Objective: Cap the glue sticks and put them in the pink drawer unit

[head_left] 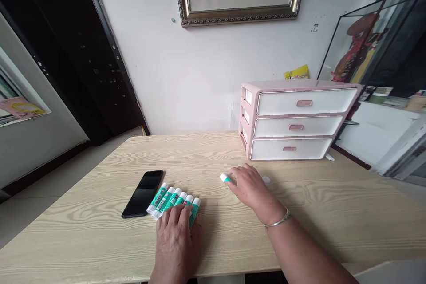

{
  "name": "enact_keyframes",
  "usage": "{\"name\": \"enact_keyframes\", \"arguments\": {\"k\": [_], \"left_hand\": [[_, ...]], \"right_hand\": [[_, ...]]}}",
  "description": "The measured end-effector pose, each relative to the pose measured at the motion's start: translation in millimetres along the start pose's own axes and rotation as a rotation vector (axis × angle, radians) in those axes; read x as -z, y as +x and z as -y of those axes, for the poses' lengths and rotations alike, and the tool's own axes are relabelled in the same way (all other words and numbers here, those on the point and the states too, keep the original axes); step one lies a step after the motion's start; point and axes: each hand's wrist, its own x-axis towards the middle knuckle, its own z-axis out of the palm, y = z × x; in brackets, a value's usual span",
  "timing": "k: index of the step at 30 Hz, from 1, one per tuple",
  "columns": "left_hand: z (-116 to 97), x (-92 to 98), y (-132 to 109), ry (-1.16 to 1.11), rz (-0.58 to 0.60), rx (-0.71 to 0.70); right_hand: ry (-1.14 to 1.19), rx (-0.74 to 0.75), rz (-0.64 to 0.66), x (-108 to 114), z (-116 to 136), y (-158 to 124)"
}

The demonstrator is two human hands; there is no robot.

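Several green-and-white glue sticks (168, 198) lie side by side in a row on the wooden table (109, 239). My left hand (176, 239) rests flat on the near ends of that row, fingers stretched out. My right hand (249, 188) lies over another glue stick (225, 179), whose white cap pokes out to the left of the fingers. The fingers curl down around it. A small white thing shows at the right edge of that hand.
A black phone (142, 193) lies just left of the glue sticks. A pink-and-white three-drawer organiser (293, 120), drawers closed, stands at the back right of the table against the wall. A glass display case (366, 40) is beyond it on the right.
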Motion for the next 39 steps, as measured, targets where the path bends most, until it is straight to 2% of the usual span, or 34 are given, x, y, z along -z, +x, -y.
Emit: {"name": "enact_keyframes", "arguments": {"k": [5, 9, 10, 12, 16, 17, 19, 22, 26, 30, 33, 36, 39], "left_hand": [[-8, 7.5, 1, -0.123, -0.028, -0.052], [-19, 12.6, -2, -0.308, 0.019, -0.068], [-23, 14.0, -3, -0.367, 0.038, -0.058], [-30, 16.9, -2, -0.489, 0.084, -0.004], [-39, 20.0, 9, -0.717, 0.21, 0.27], [-39, 20.0, 13, -0.772, 0.234, 0.347], [-40, 19.9, 21, -0.867, 0.263, 0.461], [-41, 21.4, 32, -0.933, 0.316, 0.489], [-40, 24.7, 39, -0.856, 0.41, 0.372], [-39, 22.8, 35, -0.676, 0.417, 0.331], [-41, 19.8, 31, -0.625, 0.457, 0.32], [-44, 19.2, 30, -0.667, 0.502, 0.333], [-48, 22.7, 32, -0.832, 0.514, 0.354]], "right_hand": [[-0.053, 0.1, 0.075, -6, 9, -5], [0.022, 0.1, 0.071, -6, 21, -4], [0.12, 0.074, 0.065, -7, 24, -3], [0.456, -0.002, 0.086, -13, 28, -2], [1.309, -0.049, 0.272, -16, 33, -4], [1.44, -0.045, 0.318, -14, 34, -5], [1.559, -0.052, 0.394, -8, 37, -7], [1.557, -0.072, 0.471, -1, 40, -8], [1.465, -0.062, 0.48, -1, 41, -9], [1.214, -0.013, 0.308, 1, 43, -11], [1.049, 0.035, 0.2, 3, 46, -13], [1.004, -0.003, 0.182, 1, 50, -15], [1.062, -0.051, 0.193, -2, 50, -15]]}}
